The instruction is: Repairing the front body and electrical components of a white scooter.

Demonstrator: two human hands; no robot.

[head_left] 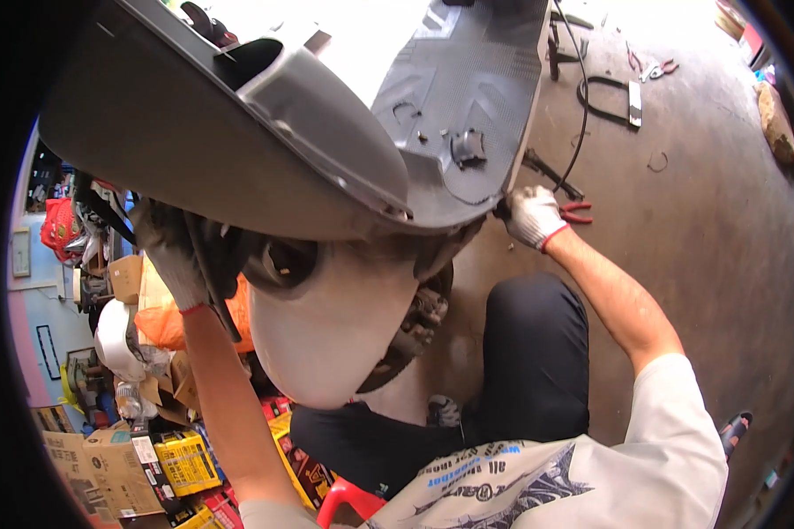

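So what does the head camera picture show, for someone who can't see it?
A person in white work gloves grips a tipped-up grey scooter body: the left hand on its left edge, the right hand on its right edge. Red-handled pliers lie on the concrete floor, and cardboard boxes are piled at the left.

Scooter repair shop, pretty obviously. Grey scooter body (265,132) tipped up with footboard (468,97) and white front fender (326,326) exposed. Stained concrete floor (697,220) littered with red-handled pliers (575,212), more hand tools (653,69), loose black cable (578,88). Left side crammed with cardboard boxes (97,458), yellow parts boxes (185,460), white helmet (115,339), orange plastic bag (163,322). Person wears work gloves (531,216), sits low on red plastic stool (348,498).
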